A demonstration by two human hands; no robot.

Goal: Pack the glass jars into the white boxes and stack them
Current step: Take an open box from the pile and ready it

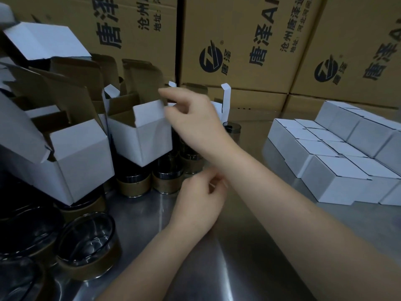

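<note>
Right hand (191,120) on white box (141,135)

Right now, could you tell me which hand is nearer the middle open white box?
Right. The right hand pinches the box flap; the left hand hangs lower, by the jars.

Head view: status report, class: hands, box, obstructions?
Right hand pinches open white box flap. Left hand curled, hold unclear. Glass jars crowd beneath box.

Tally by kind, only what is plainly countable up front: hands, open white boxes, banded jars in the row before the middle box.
Hands: 2 (left hand, right hand)
Open white boxes: 3; more behind, uncounted
Banded jars in that row: 3
Total: 8
</note>
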